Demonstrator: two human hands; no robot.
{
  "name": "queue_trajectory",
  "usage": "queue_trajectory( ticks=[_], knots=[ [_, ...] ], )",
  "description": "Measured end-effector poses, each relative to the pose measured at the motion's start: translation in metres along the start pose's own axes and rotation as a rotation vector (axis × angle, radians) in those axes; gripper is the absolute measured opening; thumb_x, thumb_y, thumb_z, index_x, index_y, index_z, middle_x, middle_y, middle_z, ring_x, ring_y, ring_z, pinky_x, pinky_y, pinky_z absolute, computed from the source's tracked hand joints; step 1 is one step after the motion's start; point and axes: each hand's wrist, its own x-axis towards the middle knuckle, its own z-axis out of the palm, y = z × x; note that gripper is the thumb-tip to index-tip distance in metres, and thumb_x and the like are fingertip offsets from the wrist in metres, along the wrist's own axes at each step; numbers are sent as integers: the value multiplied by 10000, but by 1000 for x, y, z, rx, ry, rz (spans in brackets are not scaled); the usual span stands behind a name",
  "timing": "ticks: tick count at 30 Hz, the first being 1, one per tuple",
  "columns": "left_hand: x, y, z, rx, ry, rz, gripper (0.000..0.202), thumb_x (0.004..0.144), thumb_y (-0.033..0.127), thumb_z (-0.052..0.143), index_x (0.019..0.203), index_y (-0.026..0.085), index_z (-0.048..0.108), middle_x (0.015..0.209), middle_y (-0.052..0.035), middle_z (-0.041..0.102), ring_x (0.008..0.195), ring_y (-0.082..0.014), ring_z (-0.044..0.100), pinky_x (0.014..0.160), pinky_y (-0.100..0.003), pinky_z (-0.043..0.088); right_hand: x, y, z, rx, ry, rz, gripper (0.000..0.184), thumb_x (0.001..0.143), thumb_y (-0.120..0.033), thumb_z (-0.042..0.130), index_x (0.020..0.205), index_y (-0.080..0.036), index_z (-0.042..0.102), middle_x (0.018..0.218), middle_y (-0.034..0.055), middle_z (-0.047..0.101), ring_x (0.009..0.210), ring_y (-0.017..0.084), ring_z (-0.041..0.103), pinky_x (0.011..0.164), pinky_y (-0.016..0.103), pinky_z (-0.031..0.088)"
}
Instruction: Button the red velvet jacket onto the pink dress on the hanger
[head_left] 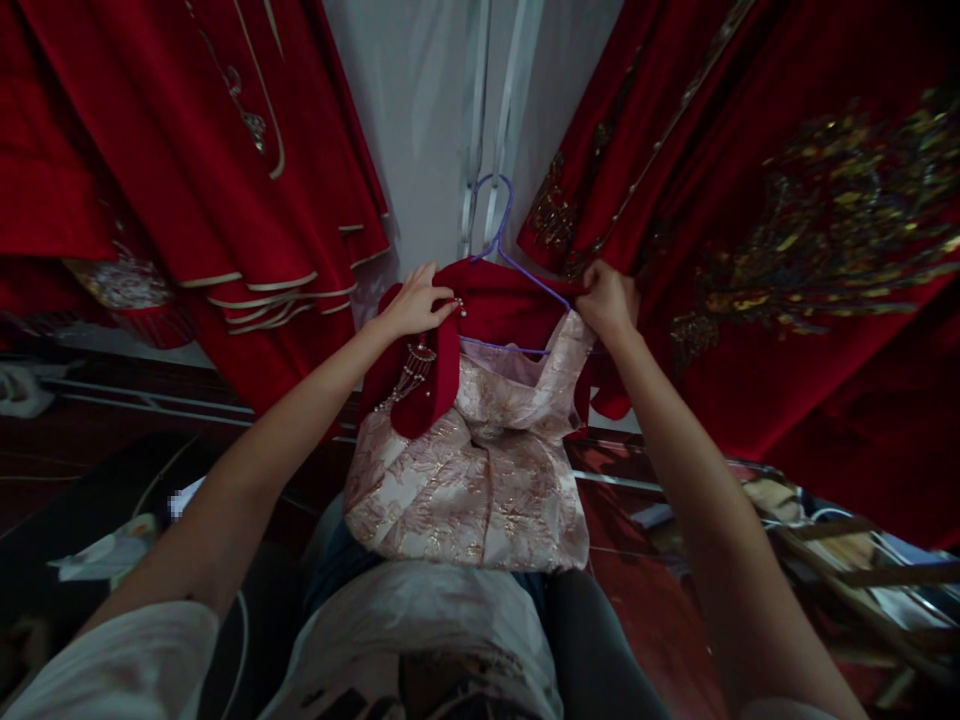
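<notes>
A pale pink brocade garment (480,480) with a dark red velvet collar piece (495,300) hangs on a purple wire hanger (501,225) in front of me. My left hand (416,300) lies on the red collar's left shoulder, fingers closed over the fabric beside a beaded tassel trim (411,375). My right hand (607,300) pinches the garment's right shoulder at the hanger's end, fingers curled shut.
Red embroidered robes hang close on the left (187,150) and right (787,200), with a white wall (427,100) between them. A dark red glossy floor (637,540) lies below. Papers and clutter (840,540) sit at the lower right, white items (105,555) at the lower left.
</notes>
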Motion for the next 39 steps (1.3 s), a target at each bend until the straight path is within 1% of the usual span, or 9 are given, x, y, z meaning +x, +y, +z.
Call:
queue_trajectory(
  ticks=[6, 12, 16, 22, 27, 30, 33, 36, 39],
  knots=[
    [-2, 6, 0, 7, -11, -9, 254, 850, 370, 539, 856, 164, 688, 1084, -157, 515, 1145, -362, 456, 952, -541, 361, 2, 49, -37, -39, 112, 3, 190, 554, -130, 540, 711, -219, 480, 715, 43, 543, 663, 199, 485, 653, 353, 401],
    [-11, 17, 3, 23, 43, -91, 276, 858, 384, 538, 869, 151, 686, 1145, -167, 492, 1163, -383, 436, 957, -567, 344, -24, 47, -67, 4, -265, 128, 374, 501, -182, 709, 820, -216, 517, 720, 2, 539, 618, 155, 466, 581, 309, 383],
    [-17, 29, 7, -51, 102, -181, 281, 848, 420, 562, 899, 172, 685, 1256, -148, 457, 1235, -380, 386, 1002, -576, 320, -55, 27, -72, 165, -391, 50, 265, 601, -269, 681, 813, -198, 539, 669, -22, 520, 582, 126, 456, 566, 268, 380],
    [-51, 71, 44, -240, 252, -83, 236, 904, 375, 480, 887, 193, 629, 1527, -56, 199, 1404, -298, 197, 1138, -515, 227, -81, -13, -19, 598, -288, 7, 216, 691, -304, 642, 779, -202, 474, 749, -23, 527, 689, 117, 518, 648, 234, 424],
    [-88, 108, 82, -341, 250, -33, 184, 924, 265, 433, 1000, 195, 585, 1524, -74, 176, 1419, -258, 190, 1149, -488, 249, -104, -56, 41, 838, -532, -46, 186, 684, -263, 604, 775, -201, 454, 751, -36, 500, 706, 109, 518, 681, 232, 431],
    [-98, 110, 81, -381, 278, -74, 153, 892, 211, 477, 991, 188, 592, 1410, -102, 313, 1339, -236, 320, 1119, -444, 309, -113, -72, 59, 928, -513, -55, 175, 703, -257, 589, 787, -207, 445, 743, -41, 484, 704, 105, 504, 684, 229, 426],
    [-100, 105, 69, -463, 291, -146, 110, 830, 204, 560, 726, 170, 547, 1094, -75, 505, 1059, -189, 517, 957, -358, 440, -117, -77, 64, 966, -345, 7, 182, 716, -257, 600, 786, -210, 438, 753, -39, 457, 718, 100, 487, 705, 224, 422],
    [-98, 104, 62, -614, 360, -240, 290, 782, 193, 596, 583, 177, 386, 791, -11, 512, 817, -138, 544, 772, -277, 457, -120, -77, 61, 998, -268, 72, 221, 731, -294, 628, 793, -217, 430, 773, -35, 447, 733, 98, 487, 717, 222, 435],
    [-94, 105, 66, -919, 412, -353, 308, 746, 225, 646, 630, 187, 363, 709, 23, 515, 718, -105, 554, 676, -229, 441, -124, -79, 54, 1055, -348, 123, 285, 732, -367, 668, 856, -230, 450, 797, -31, 465, 716, 99, 502, 686, 226, 466]
  ],
)
